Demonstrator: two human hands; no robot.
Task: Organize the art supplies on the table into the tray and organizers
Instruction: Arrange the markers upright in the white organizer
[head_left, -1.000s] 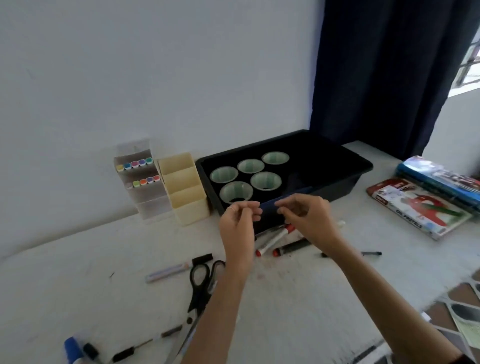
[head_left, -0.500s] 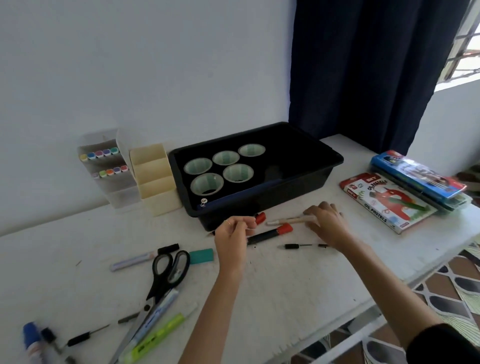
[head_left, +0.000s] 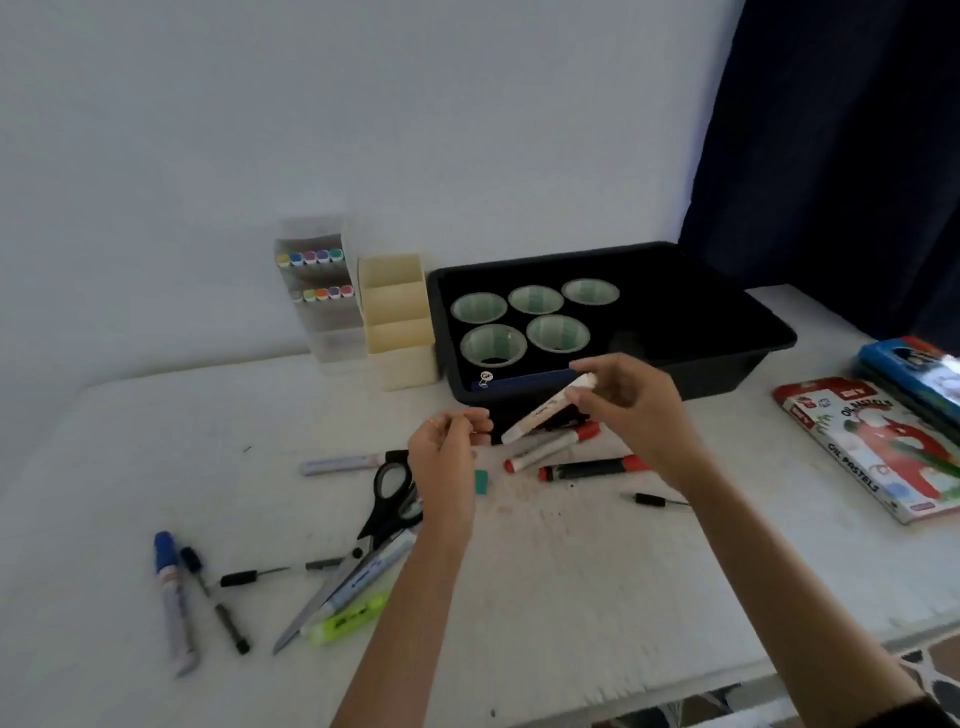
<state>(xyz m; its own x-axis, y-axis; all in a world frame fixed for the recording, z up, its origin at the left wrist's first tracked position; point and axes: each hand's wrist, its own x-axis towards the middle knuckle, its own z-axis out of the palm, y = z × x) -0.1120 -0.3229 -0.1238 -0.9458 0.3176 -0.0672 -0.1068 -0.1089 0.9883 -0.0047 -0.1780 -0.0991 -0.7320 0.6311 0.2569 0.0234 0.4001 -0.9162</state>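
Observation:
My right hand (head_left: 636, 410) holds a white marker (head_left: 543, 414) tilted in the air, just in front of the black tray (head_left: 763, 340). My left hand (head_left: 449, 447) hovers close to the marker's lower end with its fingers curled; I see nothing in it. The tray holds several green-lined cups (head_left: 557, 332) and a dark blue item (head_left: 519, 383) along its front wall. A cream organizer (head_left: 400, 322) and a clear organizer (head_left: 324, 301) with coloured markers stand left of the tray. Two red-capped markers (head_left: 551, 447) (head_left: 592, 469) lie under my hands.
Scissors (head_left: 387, 512), a green eraser (head_left: 482, 481), a grey stick (head_left: 340, 464), a green highlighter (head_left: 348, 619), a blue-capped marker (head_left: 171, 597) and thin black pens (head_left: 218, 603) (head_left: 655, 501) lie loose. An oil pastels box (head_left: 872, 449) and a blue box (head_left: 914, 371) sit at the right. The table edge runs near me.
The blue item held by both hands now lies in the tray. My right hand took the white marker off the table and raised it toward my left hand.

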